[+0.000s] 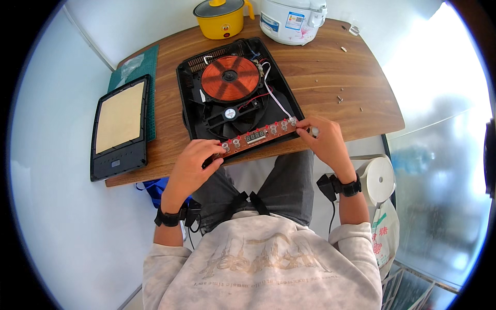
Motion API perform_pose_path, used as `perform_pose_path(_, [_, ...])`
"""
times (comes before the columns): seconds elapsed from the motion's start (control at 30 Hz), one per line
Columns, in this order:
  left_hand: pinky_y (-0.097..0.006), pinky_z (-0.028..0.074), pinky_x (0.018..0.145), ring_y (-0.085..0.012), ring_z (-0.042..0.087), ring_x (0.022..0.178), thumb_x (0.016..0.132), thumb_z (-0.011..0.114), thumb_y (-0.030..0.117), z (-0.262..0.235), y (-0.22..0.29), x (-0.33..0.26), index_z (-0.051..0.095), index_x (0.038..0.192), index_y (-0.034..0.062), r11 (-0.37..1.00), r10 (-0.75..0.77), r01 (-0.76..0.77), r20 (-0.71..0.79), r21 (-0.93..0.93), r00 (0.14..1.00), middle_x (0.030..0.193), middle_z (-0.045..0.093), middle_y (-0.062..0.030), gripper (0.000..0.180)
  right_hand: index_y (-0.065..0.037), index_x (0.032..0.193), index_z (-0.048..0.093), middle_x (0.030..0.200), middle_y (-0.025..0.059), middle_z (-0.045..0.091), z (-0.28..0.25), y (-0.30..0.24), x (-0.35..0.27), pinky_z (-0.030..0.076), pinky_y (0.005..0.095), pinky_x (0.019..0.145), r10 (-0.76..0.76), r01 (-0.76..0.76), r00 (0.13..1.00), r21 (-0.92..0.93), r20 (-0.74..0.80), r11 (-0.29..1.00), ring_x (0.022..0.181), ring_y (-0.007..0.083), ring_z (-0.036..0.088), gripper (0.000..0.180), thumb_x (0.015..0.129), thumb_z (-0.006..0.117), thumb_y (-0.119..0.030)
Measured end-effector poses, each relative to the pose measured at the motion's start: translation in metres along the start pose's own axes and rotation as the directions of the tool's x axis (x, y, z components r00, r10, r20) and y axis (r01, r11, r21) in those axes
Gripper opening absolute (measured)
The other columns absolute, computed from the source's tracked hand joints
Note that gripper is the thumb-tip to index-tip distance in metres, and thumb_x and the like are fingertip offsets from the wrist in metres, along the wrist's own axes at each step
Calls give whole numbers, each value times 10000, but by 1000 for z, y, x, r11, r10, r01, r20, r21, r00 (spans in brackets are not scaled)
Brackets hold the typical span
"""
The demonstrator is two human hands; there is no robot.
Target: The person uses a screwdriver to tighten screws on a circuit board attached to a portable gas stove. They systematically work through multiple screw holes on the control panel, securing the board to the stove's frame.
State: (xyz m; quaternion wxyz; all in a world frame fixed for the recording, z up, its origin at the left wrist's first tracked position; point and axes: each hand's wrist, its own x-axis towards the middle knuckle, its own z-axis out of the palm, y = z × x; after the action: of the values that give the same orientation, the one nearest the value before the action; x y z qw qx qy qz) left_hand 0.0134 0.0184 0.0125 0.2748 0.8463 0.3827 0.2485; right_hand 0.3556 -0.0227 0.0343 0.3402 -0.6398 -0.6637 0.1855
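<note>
A long, narrow control circuit board [256, 136] with a small digit display and several round buttons lies across the near edge of an opened induction cooker base [185, 88]. My left hand [195, 159] grips the board's left end between thumb and fingers. At its right end, my right hand [324, 135] pinches the corner. A white ribbon cable [274, 93] runs from that end back into the black housing. Inside sit a round copper coil [217, 77] and, nearer to me, a black fan [240, 124], partly behind a bracket.
Left of the housing, the cooker's black-framed top cover [120, 118] lies on a green cutting mat [151, 98]. A yellow electric pot [219, 26] and a white rice cooker [292, 23] stand at the back. Small screws [340, 98] are scattered on the right of the wooden table [356, 77].
</note>
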Motion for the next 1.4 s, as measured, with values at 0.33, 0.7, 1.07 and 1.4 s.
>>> perform_pose_path(0.33, [-429,506,1008,-337,632,1185,882,762,102,-3,1,-2,691,1080,58,1000,-7,7,12,6,1000,1268,697,-128,215,-11,1017,733,857,148,696,4,3,-11,530,385,723,7,-5,996,22,-86,1000,763,319,668,156,873,722,-70])
perform_pose_path(0.7, [-419,512,987,-340,653,1133,962,681,159,-24,-9,23,677,1148,52,995,-65,67,-27,71,998,1199,709,-132,215,-39,1223,590,1079,133,602,-38,-42,-31,514,345,834,92,-96,995,106,42,990,961,290,635,430,810,645,66])
perform_pose_path(1.07, [-444,518,946,-348,639,1109,941,717,252,-8,-47,58,635,1197,83,988,-97,97,-3,124,995,1111,720,-130,318,-86,1208,586,1012,106,732,-72,-77,-21,541,417,739,-67,108,985,-266,157,958,841,347,701,403,887,803,-196])
perform_pose_path(1.4, [-434,551,842,-321,691,955,930,708,100,-2,-57,62,680,1111,88,998,-44,50,-145,35,988,982,745,-117,184,-71,1133,648,887,112,732,-81,-78,-8,565,315,633,-57,63,998,-142,41,988,714,211,735,301,903,815,-168])
